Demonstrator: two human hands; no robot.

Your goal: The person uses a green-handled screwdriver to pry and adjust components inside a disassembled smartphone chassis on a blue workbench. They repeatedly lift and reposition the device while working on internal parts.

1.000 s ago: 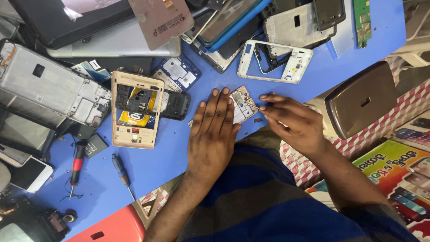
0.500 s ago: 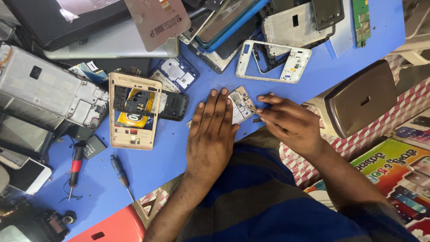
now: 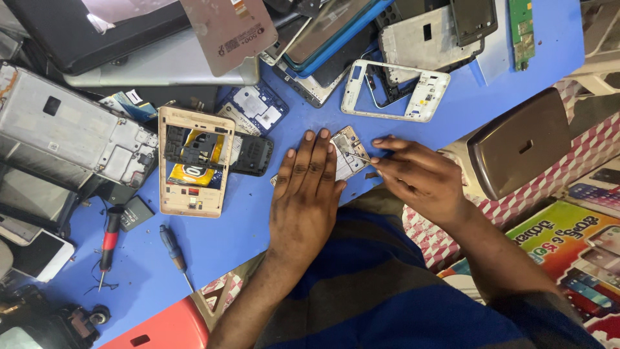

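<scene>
My left hand [image 3: 309, 194] lies flat, fingers apart, pressing down on a small phone circuit board [image 3: 349, 147] on the blue table [image 3: 239, 232]. My right hand [image 3: 420, 176] pinches thin metal tweezers [image 3: 356, 152], whose tip touches the board just right of my left fingertips. Most of the board is hidden under my left hand.
A gold phone frame [image 3: 192, 161] with black parts lies left of my hands, a white frame [image 3: 395, 90] behind them. Two screwdrivers, red [image 3: 106, 245] and blue [image 3: 173, 245], rest at front left. Phone shells and screens pile along the back; a silver phone back [image 3: 520, 143] sits right.
My hands have stayed on the board; the right hand's fingers shifted slightly with the tweezers. Otherwise the scene looks the same.
</scene>
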